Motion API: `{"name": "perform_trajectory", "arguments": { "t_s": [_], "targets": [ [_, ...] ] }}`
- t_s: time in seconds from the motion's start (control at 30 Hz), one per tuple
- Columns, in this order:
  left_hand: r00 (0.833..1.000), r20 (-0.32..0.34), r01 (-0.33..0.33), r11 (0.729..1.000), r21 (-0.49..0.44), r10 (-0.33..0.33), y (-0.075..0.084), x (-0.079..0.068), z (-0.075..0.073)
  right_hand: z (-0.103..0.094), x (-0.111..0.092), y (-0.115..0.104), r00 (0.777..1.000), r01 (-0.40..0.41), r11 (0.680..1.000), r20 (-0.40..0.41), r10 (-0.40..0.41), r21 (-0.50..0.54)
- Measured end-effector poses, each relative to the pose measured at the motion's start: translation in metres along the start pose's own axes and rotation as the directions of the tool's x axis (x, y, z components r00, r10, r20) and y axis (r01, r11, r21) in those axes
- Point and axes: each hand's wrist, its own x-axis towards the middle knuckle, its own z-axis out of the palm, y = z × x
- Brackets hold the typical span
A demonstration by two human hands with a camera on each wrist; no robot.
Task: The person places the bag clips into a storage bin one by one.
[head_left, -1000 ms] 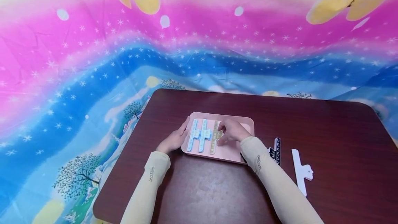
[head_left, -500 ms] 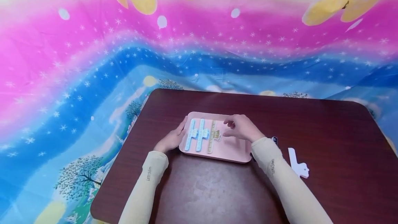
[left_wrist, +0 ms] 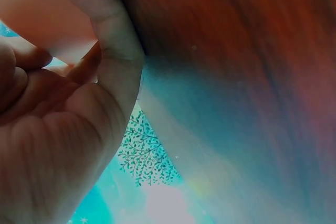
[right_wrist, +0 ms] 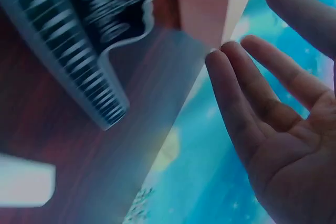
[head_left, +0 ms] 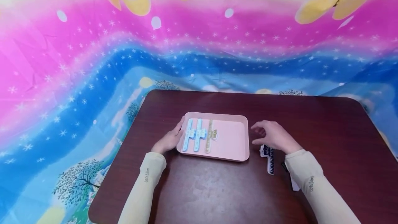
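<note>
My left hand (head_left: 169,140) rests against the left side of a pink tray (head_left: 230,116), its fingers along the outer wall. The left wrist view shows this hand (left_wrist: 68,108) close up at the tray wall (left_wrist: 42,9). Inside the tray lie two light blue long clips (head_left: 187,141) and a clear-and-gold long clip (head_left: 208,137), side by side. Right of the tray, my right hand (head_left: 275,136) hovers with parted fingers, holding nothing. Just below it lies a black piano-key clip (head_left: 271,163), its upper end partly covered by the hand; its keys and white lettering (right_wrist: 113,11) show in the right wrist view.
A white long clip (head_left: 294,183) lies farther right, mostly hidden by the right sleeve (head_left: 306,168); a dark edge shows beside it. Everything stands on a dark red-brown table (head_left: 217,189) with rounded corners. Behind hangs a colourful printed cloth (head_left: 199,54).
My right hand has left the clear-and-gold clip in the tray and moved right, out over the black clip. The left hand stays at the tray's left side.
</note>
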Motion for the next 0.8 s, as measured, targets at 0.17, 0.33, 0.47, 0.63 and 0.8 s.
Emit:
{"name": "perform_trajectory", "arguments": {
  "t_s": [0.17, 0.33, 0.47, 0.63, 0.8],
  "targets": [
    [1.0, -0.017, -0.016, 1.0, 0.003, 0.016, -0.001, -0.001, -0.001, 0.002, -0.014, 0.011, 0.996, -0.029, 0.999, 0.085, 0.032, -0.039],
    [1.0, -0.014, -0.01, 1.0, 0.003, 0.01, -0.001, -0.002, -0.001, 0.009, -0.023, 0.018, 0.993, -0.012, 0.997, 0.113, 0.021, -0.082],
    [1.0, -0.014, 0.005, 1.0, 0.0, -0.005, -0.001, -0.001, 0.0, 0.015, -0.025, 0.021, 0.992, 0.004, 0.995, 0.129, 0.009, -0.102],
    [1.0, -0.014, 0.008, 1.0, 0.007, -0.008, -0.001, -0.001, 0.002, 0.022, -0.023, 0.025, 0.993, 0.037, 0.987, 0.119, -0.019, -0.154],
    [1.0, -0.013, 0.004, 1.0, -0.001, -0.004, 0.0, -0.001, 0.002, 0.027, -0.022, 0.029, 0.996, 0.04, 0.986, 0.086, -0.026, -0.16]
  ]
}}
